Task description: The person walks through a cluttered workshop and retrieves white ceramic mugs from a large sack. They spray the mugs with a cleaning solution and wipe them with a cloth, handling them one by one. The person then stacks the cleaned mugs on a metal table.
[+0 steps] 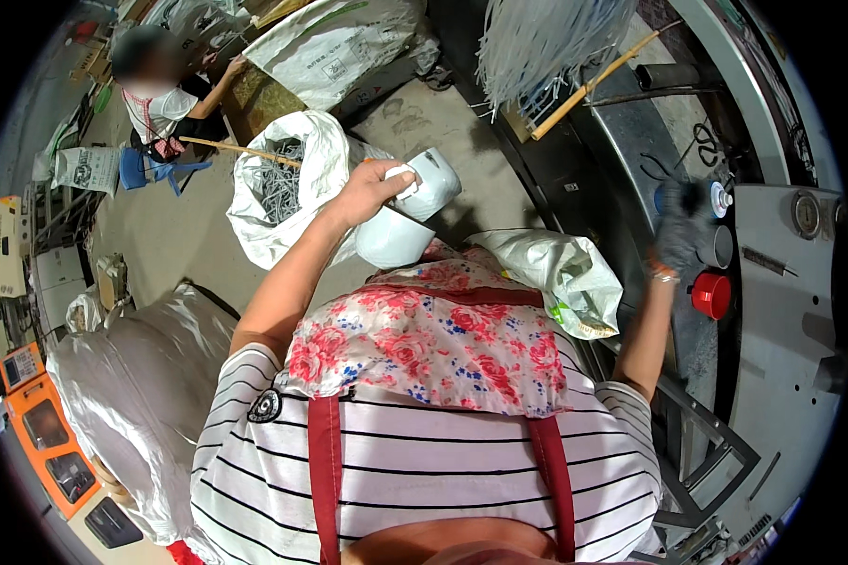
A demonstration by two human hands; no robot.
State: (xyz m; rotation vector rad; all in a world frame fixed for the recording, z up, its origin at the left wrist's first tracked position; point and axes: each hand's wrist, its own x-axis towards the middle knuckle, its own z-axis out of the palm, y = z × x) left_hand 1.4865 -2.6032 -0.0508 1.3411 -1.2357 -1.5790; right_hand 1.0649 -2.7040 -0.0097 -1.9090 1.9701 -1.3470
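Left hand (375, 191) curls ahead; gloved right hand (680, 226) extends rightward.

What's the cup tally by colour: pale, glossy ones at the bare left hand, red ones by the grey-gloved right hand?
Pale, glossy round cups at the bare left hand: 2
Red, glossy round cup by the grey-gloved right hand: 1
Total: 3

The dark-grey-gloved right hand (680, 228) is blurred, so whether its fingers grip anything cannot be told; the bare left hand (369, 193) has fingers partly hidden by two glossy, pale, rounded mugs (393, 238); the upper edge crops the bundle of translucent plastic strips (551, 47).
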